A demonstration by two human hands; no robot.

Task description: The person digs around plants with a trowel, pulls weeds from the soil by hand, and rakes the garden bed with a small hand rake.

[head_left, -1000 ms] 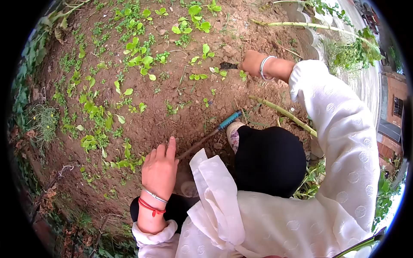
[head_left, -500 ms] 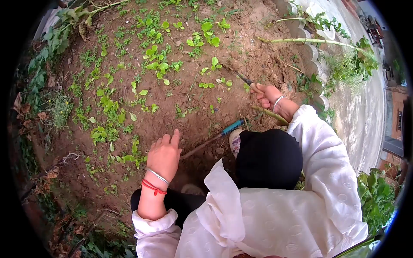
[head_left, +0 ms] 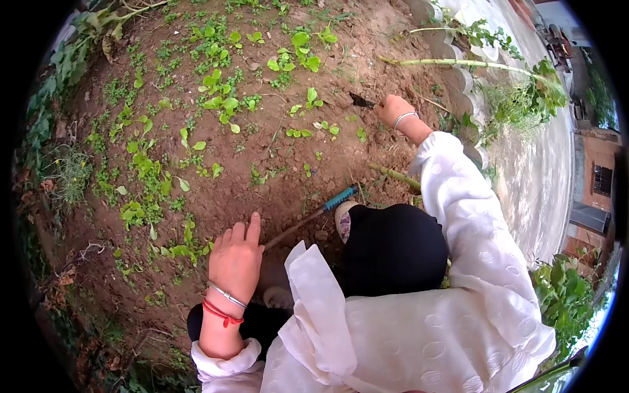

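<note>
The right hand is gripping a dark blade over soil; the left hand is extending, loosely spread, beside a blue-handled tool

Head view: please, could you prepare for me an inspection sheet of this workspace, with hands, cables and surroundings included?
Surface: uneven brown soil with scattered green seedlings.
Job's things: a dark-bladed tool in the right hand; a blue-handled tool lying on the soil near a shoe.
Clutter: a thick green stalk lying near the right sleeve.
Hands: right closed on the dark-bladed tool; left hand open, beside the blue-handled tool's shaft, contact unclear.
Cables: nothing seen.
Surroundings: scalloped edging and pale paving at picture right, a building beyond.
</note>
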